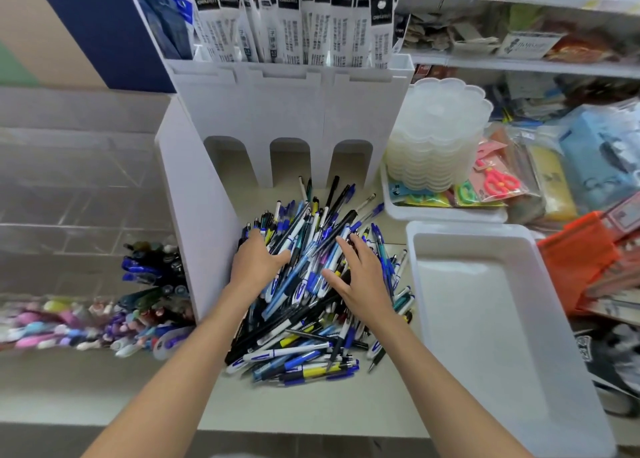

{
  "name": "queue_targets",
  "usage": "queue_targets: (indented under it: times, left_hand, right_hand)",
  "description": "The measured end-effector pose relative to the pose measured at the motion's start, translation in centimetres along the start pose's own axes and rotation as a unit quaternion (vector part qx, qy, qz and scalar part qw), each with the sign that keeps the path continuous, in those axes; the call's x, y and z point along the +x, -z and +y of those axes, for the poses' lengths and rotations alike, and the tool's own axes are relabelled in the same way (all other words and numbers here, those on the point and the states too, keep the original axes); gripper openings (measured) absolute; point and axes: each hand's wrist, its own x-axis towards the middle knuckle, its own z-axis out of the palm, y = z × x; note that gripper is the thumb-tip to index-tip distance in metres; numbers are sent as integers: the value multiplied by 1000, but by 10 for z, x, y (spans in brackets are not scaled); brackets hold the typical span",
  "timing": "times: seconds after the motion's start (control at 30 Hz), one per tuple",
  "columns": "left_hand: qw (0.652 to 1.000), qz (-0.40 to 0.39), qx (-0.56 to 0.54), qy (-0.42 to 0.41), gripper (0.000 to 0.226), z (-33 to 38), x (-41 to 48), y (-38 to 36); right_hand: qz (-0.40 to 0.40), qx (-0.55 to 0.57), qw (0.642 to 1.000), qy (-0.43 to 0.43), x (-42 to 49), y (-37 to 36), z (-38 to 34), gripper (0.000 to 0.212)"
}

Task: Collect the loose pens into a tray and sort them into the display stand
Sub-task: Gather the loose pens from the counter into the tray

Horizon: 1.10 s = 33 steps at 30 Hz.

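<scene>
The loose pens point(304, 279) lie in one big crossed heap on the bench point(311, 405), directly before the white display stand point(287, 111), which stands at 12 o'clock from the heap. The white tray point(485, 319) waits at 3 o'clock, just beside the heap, and holds nothing yet.

Both hands rest on top of the heap. The left hand point(256, 262) lies at the 9 o'clock side with its thumb spread wide; the right hand point(363, 281) lies at the 3 o'clock side with the fingers spread and nearly straight. Neither hand is closed round a pen, as far as I can see.

I think the danger is in the size of the scoop. The pens are smooth, round and point in all directions, so a large bundle squeezed between two palms may slip out from below. Pens at 6 o'clock lie near the front edge of the bench and could roll to the floor if the heap is pushed towards the person. A push towards 12 o'clock could send pens into the arched openings point(290, 159) unsorted. The tray's near corner seems to reach past the bench edge, so a heavy load dropped there might tip it.
</scene>
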Motion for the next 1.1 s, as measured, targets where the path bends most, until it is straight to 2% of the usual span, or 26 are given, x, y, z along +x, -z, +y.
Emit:
queue_targets:
  times: [0.13, 0.17, 0.3, 0.33, 0.47, 0.6, 0.77, 0.87, 0.93, 1.0, 1.1]
  left_hand:
    - [998, -7, -57, 25, 68, 1, -1, 7]
    - [997, -13, -64, 29, 67, 1, -1, 8]
    - [997, -17, -69, 18, 37, 3, -2, 8]
    - [997, -21, -73, 11, 40, 4, -3, 9]
    - [992, -36, -116, -22, 78, 7, -5, 15]
    - [981, -47, -185, -33, 82, 12, -11, 22]
    - [964, -37, -251, -73, 88, 22, -13, 24]
    - [961, -44, -256, -97, 88, 27, -12, 23]
    - [961, -55, -245, -117, 75, 32, -15, 23]
    - [960, -61, -235, -138, 61, 38, -20, 23]
    - [959, -81, -231, -144, 60, 40, -19, 18]
  right_hand:
    - [3, -8, 1000, 1, 1, 2, -1, 77]
    - [3, -9, 1000, 1, 1, 3, -2, 77]
    - [3, 3, 1000, -1, 2, 7, -6, 73]
    - [1, 6, 1000, -3, 2, 9, -7, 75]
    - [3, -2, 1000, -5, 2, 13, -7, 76]
    - [18, -7, 1000, 2, 1, 16, -8, 67]
    - [33, 18, 999, -11, 1, 20, -7, 77]
    - [86, 94, 992, -14, 3, 30, -17, 73]
    - [115, 183, 976, -27, 7, 42, -33, 70]
    - [110, 292, 948, -56, 15, 53, -53, 67]
    - [106, 394, 908, -93, 29, 61, -73, 70]
